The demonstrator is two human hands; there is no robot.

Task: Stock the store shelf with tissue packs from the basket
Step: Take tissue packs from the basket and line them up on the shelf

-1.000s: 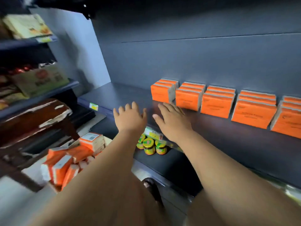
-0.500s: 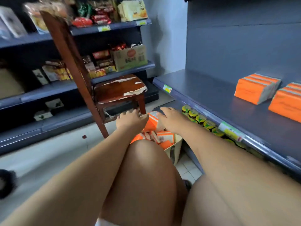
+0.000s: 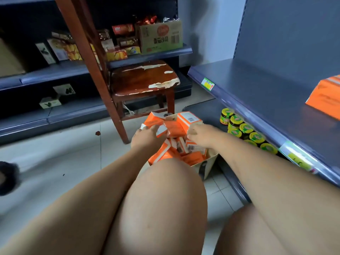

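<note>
Both hands are down in the basket (image 3: 207,167) on the floor by the knee. The left hand (image 3: 147,138) and right hand (image 3: 200,135) each rest on the heap of orange tissue packs (image 3: 174,128) – can't tell if either actually grips one. One pack (image 3: 325,96) sits on the blue shelf (image 3: 257,89) to the right, with green-lidded jars (image 3: 239,126) on the level underneath.

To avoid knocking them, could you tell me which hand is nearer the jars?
Right. The right hand is at the side of the basket nearest the jars; the left hand is at its far side.
</note>
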